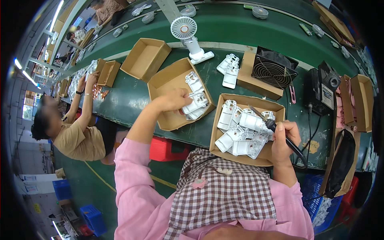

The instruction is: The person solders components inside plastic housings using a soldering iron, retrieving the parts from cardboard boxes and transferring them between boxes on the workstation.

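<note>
My left hand (173, 100) reaches over a cardboard box (163, 85) with its fingers closed on a white plastic housing (196, 102). More housings of that kind (193, 82) lie along the right side of this box. In my right hand (285, 141) is a soldering iron (271, 125), its black handle gripped and its metal tip pointing up and left. The iron crosses above a second cardboard box (241, 159), which holds several white housings (235, 136) in a loose pile. Its tip appears close over them; whether it touches one I cannot tell.
A white handheld fan (185, 29) stands behind the boxes. To the right are a black-grilled fan unit (273, 72) and a black soldering station (321, 94) with cables. Loose housings (230, 74) lie between. At left, a co-worker (78, 136) works beside another box (109, 74).
</note>
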The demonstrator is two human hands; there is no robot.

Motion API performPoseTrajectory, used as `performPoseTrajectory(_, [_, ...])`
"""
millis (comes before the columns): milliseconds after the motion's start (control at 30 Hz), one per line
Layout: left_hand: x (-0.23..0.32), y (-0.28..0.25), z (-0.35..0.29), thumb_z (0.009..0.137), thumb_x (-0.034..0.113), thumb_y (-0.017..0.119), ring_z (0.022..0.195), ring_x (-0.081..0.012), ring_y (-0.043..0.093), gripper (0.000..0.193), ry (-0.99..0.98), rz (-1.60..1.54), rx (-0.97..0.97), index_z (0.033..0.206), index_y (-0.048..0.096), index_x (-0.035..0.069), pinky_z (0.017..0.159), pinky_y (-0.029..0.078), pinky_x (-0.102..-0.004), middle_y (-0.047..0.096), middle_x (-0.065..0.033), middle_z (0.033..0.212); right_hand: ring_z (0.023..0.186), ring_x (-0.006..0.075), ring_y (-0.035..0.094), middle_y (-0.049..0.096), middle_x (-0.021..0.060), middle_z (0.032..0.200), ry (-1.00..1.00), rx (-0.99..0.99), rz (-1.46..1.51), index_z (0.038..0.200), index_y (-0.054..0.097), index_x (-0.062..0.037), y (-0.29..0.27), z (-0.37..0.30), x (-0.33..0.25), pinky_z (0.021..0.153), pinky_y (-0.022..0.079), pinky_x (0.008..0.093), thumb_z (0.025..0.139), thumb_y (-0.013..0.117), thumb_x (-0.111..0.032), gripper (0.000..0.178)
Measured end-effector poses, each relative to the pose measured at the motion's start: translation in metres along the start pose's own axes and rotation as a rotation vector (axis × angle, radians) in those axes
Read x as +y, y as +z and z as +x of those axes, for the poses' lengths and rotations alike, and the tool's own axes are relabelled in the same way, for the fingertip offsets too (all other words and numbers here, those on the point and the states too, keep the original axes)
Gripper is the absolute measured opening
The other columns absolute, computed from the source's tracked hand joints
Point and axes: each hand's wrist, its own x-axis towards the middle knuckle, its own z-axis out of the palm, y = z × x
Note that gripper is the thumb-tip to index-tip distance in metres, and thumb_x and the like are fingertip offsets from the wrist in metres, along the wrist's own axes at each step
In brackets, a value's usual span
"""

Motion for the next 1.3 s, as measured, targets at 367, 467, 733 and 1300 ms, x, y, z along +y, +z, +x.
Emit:
performPoseTrajectory(367, [-0.012,-0.001,-0.01,0.074,0.002,0.065,0.097,-0.0283,0.059,0.03,0.18,0.106,0.087,0.103,0.058,0.005,0.088,0.045,-0.0341,0.063,-0.0131,0.1,0.059,0.0041,0.045,0.053,-0.0001,0.07,0.063,-0.022,-0.009,0.079,0.052,-0.0014,0.0,0.001,0.0,0.053,0.036,0.0199,0.086,0.062,-0.007,0.013])
performPoseTrajectory(467, [-0.011,-0.017,-0.009,0.067,-0.005,0.063,0.103,-0.0295,0.057,0.029,0.498,0.568,0.127,0.094,0.062,0.004,0.089,0.045,-0.0345,0.063,-0.01,0.105,0.058,0.0036,0.044,0.053,-0.0008,0.069,0.058,-0.008,0.003,0.079,0.053,-0.0014,0.0,0.001,0.0,0.052,0.036,0.0199,0.086,0.063,-0.007,0.013])
performPoseTrajectory(733, [-0.021,0.007,-0.003,0.067,-0.002,0.06,0.121,-0.0271,0.044,0.033,0.841,0.853,0.204,0.099,0.057,0.009,0.091,0.044,-0.0383,0.052,-0.0029,0.124,0.056,0.0035,0.044,0.052,-0.0012,0.067,0.077,-0.008,0.005,0.078,0.052,-0.0014,0.002,0.002,-0.003,0.051,0.036,0.0199,0.086,0.062,-0.008,0.015])
performPoseTrajectory(1300, [-0.037,0.027,0.01,0.086,0.032,0.063,0.124,-0.0348,0.038,0.066,0.477,-0.025,0.203,0.136,0.036,0.0,0.106,0.029,-0.0372,0.042,-0.0217,0.131,0.055,0.0038,0.044,0.051,0.0,0.067,0.088,0.021,0.115,0.08,0.05,-0.003,0.001,0.001,-0.005,0.051,0.035,0.0192,0.089,0.059,-0.007,0.013])
